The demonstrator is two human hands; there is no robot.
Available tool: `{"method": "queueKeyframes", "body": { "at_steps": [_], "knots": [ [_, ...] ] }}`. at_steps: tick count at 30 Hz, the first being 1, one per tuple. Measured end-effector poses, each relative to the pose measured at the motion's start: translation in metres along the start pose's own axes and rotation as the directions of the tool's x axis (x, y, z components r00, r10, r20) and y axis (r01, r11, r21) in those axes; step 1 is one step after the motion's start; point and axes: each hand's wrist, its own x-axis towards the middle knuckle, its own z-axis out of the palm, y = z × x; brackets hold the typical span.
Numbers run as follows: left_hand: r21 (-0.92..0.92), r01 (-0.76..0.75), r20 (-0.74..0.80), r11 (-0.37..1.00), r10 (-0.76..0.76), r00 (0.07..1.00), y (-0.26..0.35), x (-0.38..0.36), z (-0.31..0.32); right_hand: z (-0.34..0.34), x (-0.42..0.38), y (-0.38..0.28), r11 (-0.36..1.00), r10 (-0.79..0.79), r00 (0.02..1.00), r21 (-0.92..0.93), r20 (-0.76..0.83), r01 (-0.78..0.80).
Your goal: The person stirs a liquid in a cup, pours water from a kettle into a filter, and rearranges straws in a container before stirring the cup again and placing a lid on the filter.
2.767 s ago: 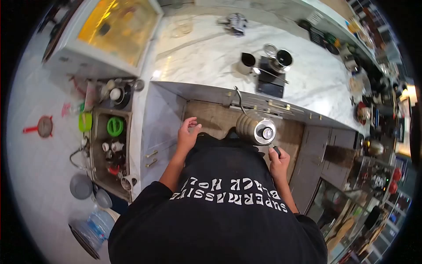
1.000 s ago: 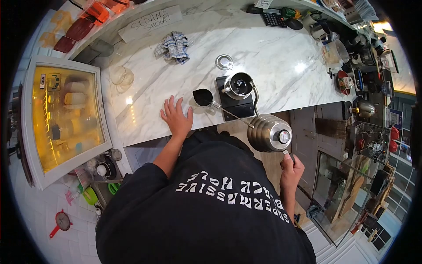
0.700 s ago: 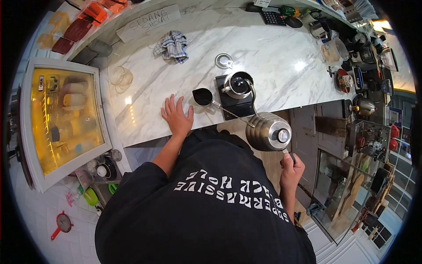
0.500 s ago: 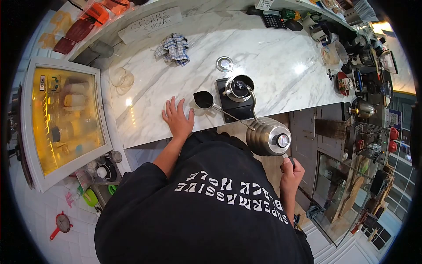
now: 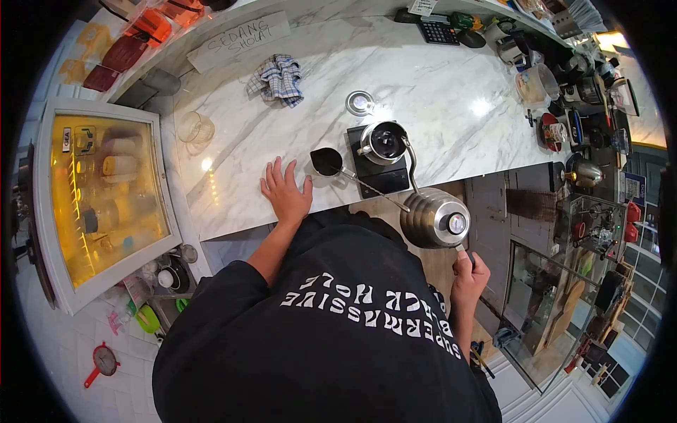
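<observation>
My right hand (image 5: 469,273) is wrapped round the handle of a steel gooseneck kettle (image 5: 431,217), held past the counter's front edge. Its thin spout tip is at the right rim of a steel vessel (image 5: 367,149) with dark contents. That vessel stands on a black scale (image 5: 384,182). Fingers spread, my left hand (image 5: 287,196) lies flat on the marble counter (image 5: 247,151). Between that hand and the scale is a small black cup (image 5: 326,161), with a long twisted-stem spoon (image 5: 374,189) reaching out of it over the edge. Behind the vessel lies a round metal lid (image 5: 360,103).
A checked cloth (image 5: 278,79) and a clear glass (image 5: 195,128) are on the counter's left part. A lit glass-door fridge (image 5: 106,190) stands at the left. A calculator (image 5: 438,31) sits at the back, and a clear tub (image 5: 534,86) at the right.
The kettle has shifted slightly right, drawing its spout tip from over the vessel's inside to its right rim. My left hand has stayed in place.
</observation>
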Motion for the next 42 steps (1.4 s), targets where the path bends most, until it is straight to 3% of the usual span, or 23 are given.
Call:
{"method": "queueKeyframes", "body": {
  "at_steps": [42],
  "knots": [
    [0.015, -0.006, -0.012, 1.000, 0.007, 1.000, -0.001, 0.000, 0.001, 0.001, -0.004, 0.020, 0.998, -0.059, 0.998, 0.038, -0.010, 0.059]
  ]
}}
